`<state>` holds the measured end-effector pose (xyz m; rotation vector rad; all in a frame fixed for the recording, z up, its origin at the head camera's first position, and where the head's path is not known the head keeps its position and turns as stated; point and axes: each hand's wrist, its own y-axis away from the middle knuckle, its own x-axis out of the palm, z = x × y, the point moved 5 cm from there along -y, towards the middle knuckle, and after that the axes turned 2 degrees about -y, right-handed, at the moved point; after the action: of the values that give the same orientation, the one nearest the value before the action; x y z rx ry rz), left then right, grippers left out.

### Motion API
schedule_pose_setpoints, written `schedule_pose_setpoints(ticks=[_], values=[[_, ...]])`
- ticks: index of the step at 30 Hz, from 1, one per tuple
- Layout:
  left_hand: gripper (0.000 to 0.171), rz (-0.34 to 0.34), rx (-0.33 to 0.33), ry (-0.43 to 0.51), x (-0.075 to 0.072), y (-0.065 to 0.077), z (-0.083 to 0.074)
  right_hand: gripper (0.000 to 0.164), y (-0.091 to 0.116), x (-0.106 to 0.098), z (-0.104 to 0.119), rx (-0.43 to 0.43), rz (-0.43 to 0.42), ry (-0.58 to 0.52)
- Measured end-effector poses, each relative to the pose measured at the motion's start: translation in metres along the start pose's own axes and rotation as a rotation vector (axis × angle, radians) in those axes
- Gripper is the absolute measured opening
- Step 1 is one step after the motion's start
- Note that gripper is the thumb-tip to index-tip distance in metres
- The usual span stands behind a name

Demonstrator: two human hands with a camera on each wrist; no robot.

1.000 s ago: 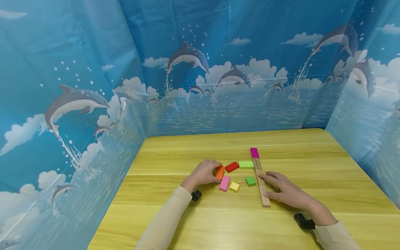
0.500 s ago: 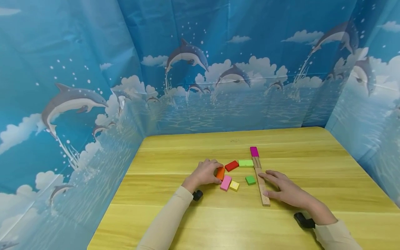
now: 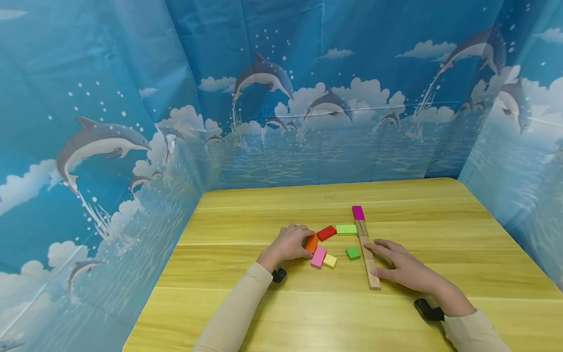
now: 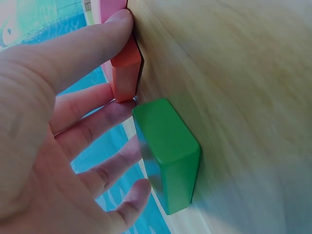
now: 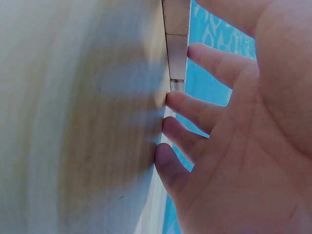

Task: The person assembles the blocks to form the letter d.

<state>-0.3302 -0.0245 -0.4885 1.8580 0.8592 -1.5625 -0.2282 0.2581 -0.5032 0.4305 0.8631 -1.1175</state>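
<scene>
Pink block (image 3: 318,257) slid toward yellow block (image 3: 330,261); my left fingers (image 4: 92,45) pinch the orange block (image 4: 127,75). Left of extended right fingers (image 5: 214,63) touching wooden blocks (image 3: 368,260), small green block (image 3: 353,253) lies apart; joining seems mostly done.

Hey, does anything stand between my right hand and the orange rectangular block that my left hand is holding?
Yes. First comes the row of unpainted wooden blocks, with the right hand partly over it; beyond, the small green block lies roughly along the line to the orange block.
</scene>
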Motion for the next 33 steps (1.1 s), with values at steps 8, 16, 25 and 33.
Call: schedule_pose_setpoints(ticks=[8, 16, 25, 33], values=[[0.065, -0.005, -0.011, -0.016, 0.0021, -0.0002, -0.0003, 0.068, 0.0005, 0.0002, 0.0009, 0.004, 0.0, 0.008], [0.065, -0.01, -0.028, -0.02, 0.0032, 0.0006, -0.0025, 0.069, 0.0023, -0.0001, 0.0009, 0.005, -0.002, 0.012], [0.063, -0.012, -0.059, -0.012, 0.0021, 0.0034, -0.0063, 0.069, 0.0037, -0.0007, 0.0034, 0.014, 0.001, 0.014], [0.063, -0.021, -0.051, -0.01, 0.0008, 0.005, -0.0093, 0.069, 0.0048, -0.0021, 0.0061, 0.011, 0.002, 0.017]])
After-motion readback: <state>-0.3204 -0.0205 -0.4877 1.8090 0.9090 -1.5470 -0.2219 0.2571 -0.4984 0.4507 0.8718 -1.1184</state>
